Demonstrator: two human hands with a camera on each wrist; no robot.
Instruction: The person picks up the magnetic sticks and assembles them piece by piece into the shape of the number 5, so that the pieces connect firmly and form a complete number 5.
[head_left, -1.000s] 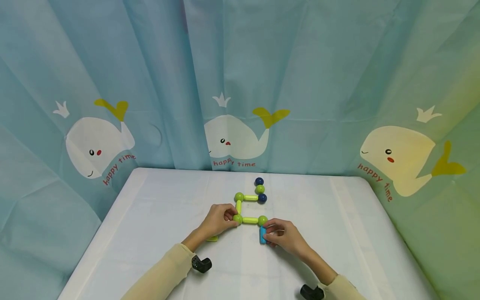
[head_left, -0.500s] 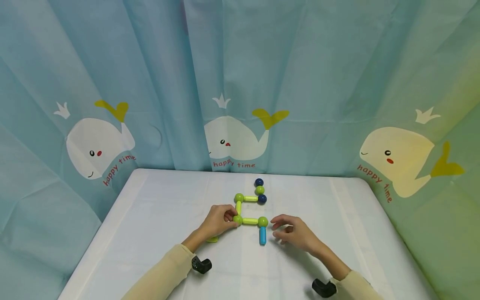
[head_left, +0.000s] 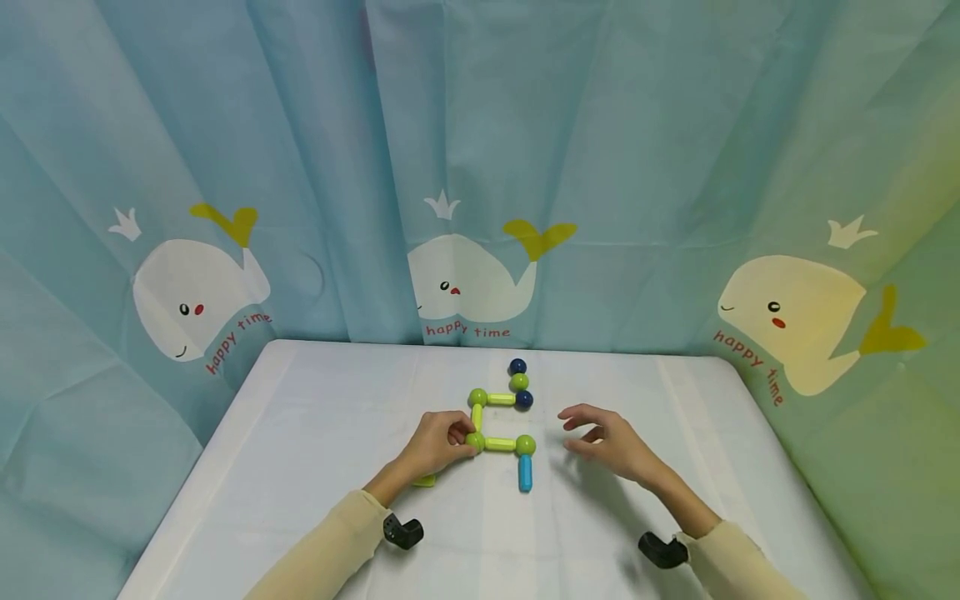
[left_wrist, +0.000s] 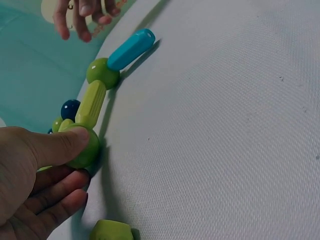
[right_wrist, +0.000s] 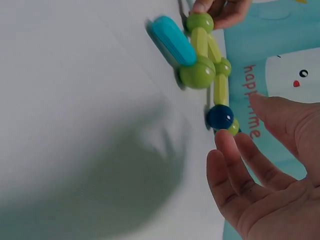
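My left hand (head_left: 437,442) pinches a green ball (left_wrist: 86,150) between thumb and fingers, at the near left corner of a chain of balls and rods. From that ball a yellow-green rod (head_left: 500,445) runs right to another green ball (head_left: 526,446), where a blue rod (head_left: 525,473) points toward me. A second rod (head_left: 477,417) leads back to a green ball (head_left: 478,397), then a third rod (head_left: 501,400) reaches a dark blue ball (head_left: 524,401). My right hand (head_left: 611,442) hovers to the right of the chain, fingers loosely bent and holding nothing.
Behind the chain's dark blue end are a green ball (head_left: 520,382) and another dark blue ball (head_left: 517,366). A yellow-green piece (left_wrist: 111,230) lies beneath my left wrist, partly hidden. The white table (head_left: 337,392) ends at a whale-print curtain (head_left: 637,167).
My right hand has let go of the blue rod and moved away to the right and slightly back. The blue rod stays against the green ball. My left hand keeps its pinch.
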